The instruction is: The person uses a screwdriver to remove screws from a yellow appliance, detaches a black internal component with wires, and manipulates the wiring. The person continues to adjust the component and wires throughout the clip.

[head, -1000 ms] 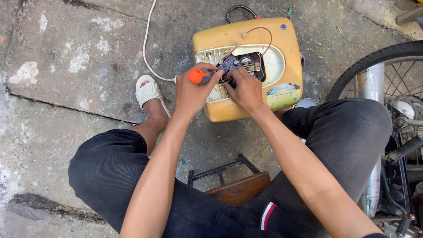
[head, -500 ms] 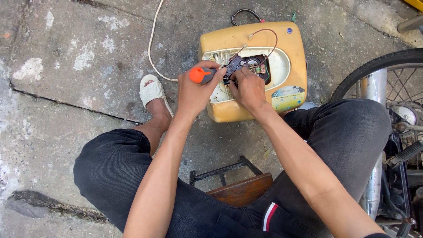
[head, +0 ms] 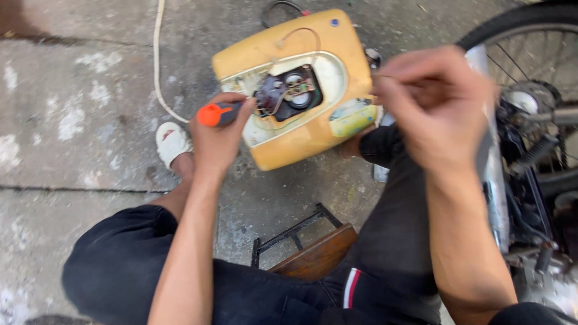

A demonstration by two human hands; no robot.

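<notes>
Where rough grey concrete floor spreads under everything, cracked and blotched with pale patches, seated low on a small wooden stool with a black metal frame, knees apart in black trousers. Off to the right, a bicycle wheel with black tyre and thin silver spokes, beside grimy metal engine parts.

Between the knees, lying flat on the floor: a rounded yellow plastic appliance casing, scuffed and faded, with an oval cream-rimmed opening in its upper face. Inside that opening, a dark cluster of electrical parts and thin wires, with two small round metal pieces showing. Trailing away from the casing toward the top left, a white cord.

Left hand stretched forward on a straight arm, closed around a screwdriver with an orange-capped dark handle, handle held level, shaft pointing into the opening at the left edge of the wiring; tip hidden among the parts.

Right hand raised close to the camera, well clear of the casing, blurred, fingers bent and pinched together with the thumb. Whether something small sits in that pinch, cannot tell.

Left foot in a white slipper, planted just left of the casing.
</notes>
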